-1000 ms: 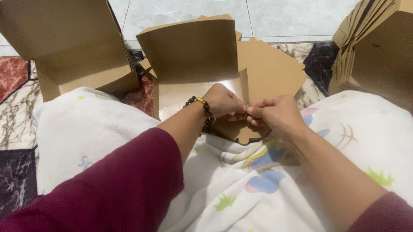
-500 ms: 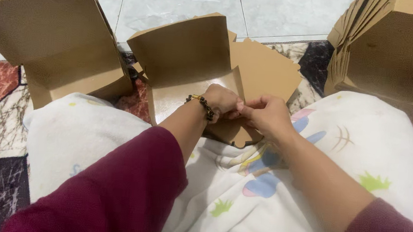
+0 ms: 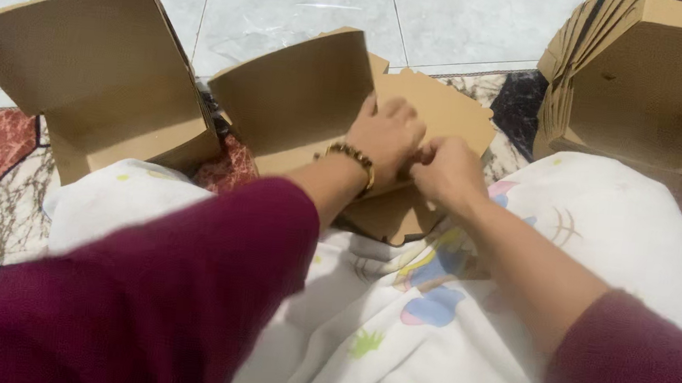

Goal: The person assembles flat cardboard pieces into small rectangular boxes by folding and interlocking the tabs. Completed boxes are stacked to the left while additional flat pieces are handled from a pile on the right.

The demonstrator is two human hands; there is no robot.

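Both arms in dark maroon long sleeves; forearms bare. Left hand wears a beaded bracelet, brown-gold; right hand unadorned.

A brown cardboard box stands half-folded in the middle, one flap upright, over flat brown cardboard blanks. A folded brown box stands open at the left; a leaning stack of flat brown boxes fills the upper right

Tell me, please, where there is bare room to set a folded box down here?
Bare tile floor lies beyond the half-folded box, between the open box and the flat stack. It is crowded where both hands work.
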